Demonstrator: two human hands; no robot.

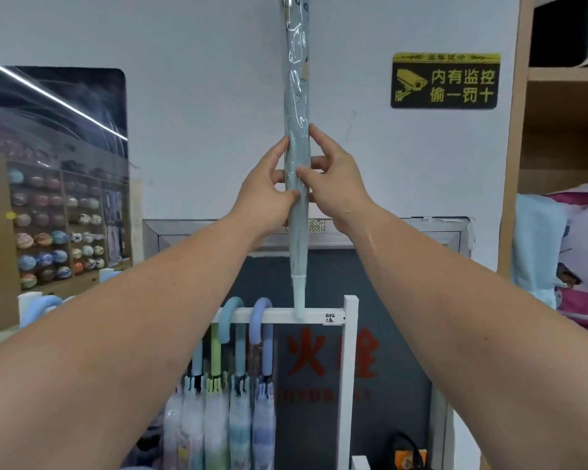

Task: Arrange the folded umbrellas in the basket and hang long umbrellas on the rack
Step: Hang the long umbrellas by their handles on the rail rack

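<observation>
A long pale grey-green umbrella (297, 96) in clear plastic wrap stands upright in front of me, its top out of frame and its pale tip at the white rack bar (286, 315). My left hand (269, 188) and my right hand (333, 178) both grip its shaft at mid-height, one on each side. Several long umbrellas hang from the bar by curved handles, among them a light blue handle (230, 320) and a periwinkle handle (262, 320). No basket or folded umbrellas can be made out.
The white rack's upright post (350, 385) stands to the right of the hung umbrellas. Behind is a white wall with a black-and-yellow sign (445, 81). A wooden shelf (564, 130) with fabric goods is at right, a reflective display panel (55, 184) at left.
</observation>
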